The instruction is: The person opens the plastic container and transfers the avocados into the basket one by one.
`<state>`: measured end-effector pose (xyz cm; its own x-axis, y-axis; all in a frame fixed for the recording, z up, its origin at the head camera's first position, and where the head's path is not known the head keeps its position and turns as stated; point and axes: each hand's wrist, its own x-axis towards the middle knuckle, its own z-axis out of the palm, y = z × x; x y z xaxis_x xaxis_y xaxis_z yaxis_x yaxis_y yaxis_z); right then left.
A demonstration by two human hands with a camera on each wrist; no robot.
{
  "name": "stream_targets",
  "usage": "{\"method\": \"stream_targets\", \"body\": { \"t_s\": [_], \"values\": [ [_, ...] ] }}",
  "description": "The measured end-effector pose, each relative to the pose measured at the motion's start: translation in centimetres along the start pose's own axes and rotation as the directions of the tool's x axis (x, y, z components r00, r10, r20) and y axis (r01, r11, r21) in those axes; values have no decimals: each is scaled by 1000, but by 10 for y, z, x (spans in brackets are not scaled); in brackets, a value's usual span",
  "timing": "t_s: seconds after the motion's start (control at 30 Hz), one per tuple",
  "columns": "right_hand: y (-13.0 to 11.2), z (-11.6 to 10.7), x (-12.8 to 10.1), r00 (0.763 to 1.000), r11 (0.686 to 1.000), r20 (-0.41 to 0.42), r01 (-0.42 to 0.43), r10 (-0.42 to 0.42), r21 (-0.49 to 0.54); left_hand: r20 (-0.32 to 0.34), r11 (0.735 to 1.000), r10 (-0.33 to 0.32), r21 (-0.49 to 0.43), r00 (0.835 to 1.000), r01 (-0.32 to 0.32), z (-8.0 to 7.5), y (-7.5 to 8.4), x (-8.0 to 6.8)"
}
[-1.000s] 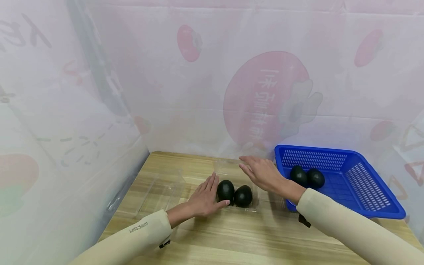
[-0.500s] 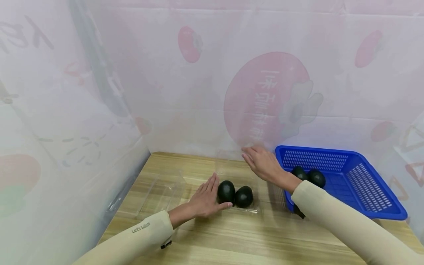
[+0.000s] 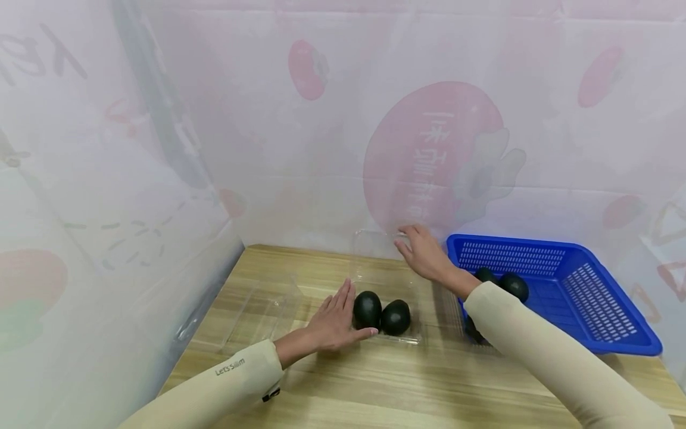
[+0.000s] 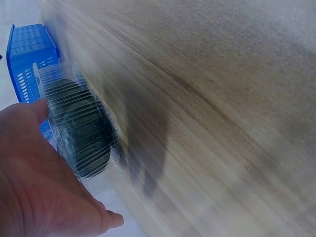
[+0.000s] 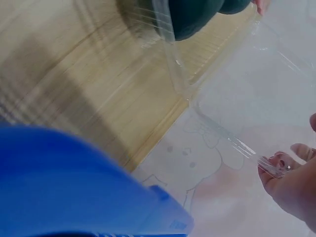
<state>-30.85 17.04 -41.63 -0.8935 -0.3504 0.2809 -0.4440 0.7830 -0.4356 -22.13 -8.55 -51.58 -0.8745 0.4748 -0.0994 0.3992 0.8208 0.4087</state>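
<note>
While the left hand [image 3: 334, 325] lies with straight fingers against the left side of the clear box [image 3: 393, 340], thumb along the near edge, the right hand [image 3: 426, 253] pinches the raised lid [image 3: 377, 251] at its upper right corner. Box: mid-table, far half; left fruit [image 3: 367, 310] and right fruit [image 3: 396, 317], both dark green, side by side within. Blue basket [image 3: 616, 316] at right, more dark fruits [image 3: 513, 288] inside. Second clear container [image 3: 257, 313] at left.
</note>
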Motion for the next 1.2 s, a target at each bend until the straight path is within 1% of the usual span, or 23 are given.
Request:
{"method": "stream_targets", "body": {
  "t_s": [0.17, 0.27, 0.37, 0.5, 0.6, 0.7, 0.77, 0.93, 1.03, 1.1, 1.2],
  "values": [
    [4, -2, 9, 996, 994, 0, -88, 89, 57, -3, 1000, 3, -2, 1000, -3, -2, 1, 2],
    [5, -3, 13, 986, 978, 21, -167, 166, 124, -7, 1000, 5, -3, 1000, -5, -2, 0, 3],
    [7, -2, 16, 968, 947, 53, -251, 245, 201, -9, 1000, 7, -3, 1000, -7, -1, 0, 3],
    [10, 0, 17, 942, 899, 89, -336, 324, 279, -13, 1000, 14, 7, 1000, -14, -3, 2, 3],
    [11, 1, 17, 916, 857, 122, -401, 382, 325, -13, 1000, 22, 14, 1000, -22, -6, 4, 1],
    [11, 1, 18, 891, 820, 151, -454, 429, 349, -19, 1000, 26, 9, 999, -26, -7, 5, 0],
    [11, 3, 19, 877, 802, 161, -479, 453, 356, -15, 1000, 25, 7, 1000, -25, -7, 5, 0],
    [12, 9, 19, 855, 764, 160, -514, 494, 390, -14, 999, 33, -32, 999, -33, -7, 4, 0],
    [13, 15, 19, 851, 739, 150, -515, 504, 434, -13, 998, 29, -55, 999, -30, -5, 3, 0],
    [13, 18, 18, 851, 730, 140, -509, 506, 456, -14, 998, 24, -62, 1000, -25, -2, 1, 1],
    [12, 22, 17, 858, 734, 126, -494, 498, 466, -29, 997, 20, -74, 999, -22, 0, 0, 2]
  ]
}}
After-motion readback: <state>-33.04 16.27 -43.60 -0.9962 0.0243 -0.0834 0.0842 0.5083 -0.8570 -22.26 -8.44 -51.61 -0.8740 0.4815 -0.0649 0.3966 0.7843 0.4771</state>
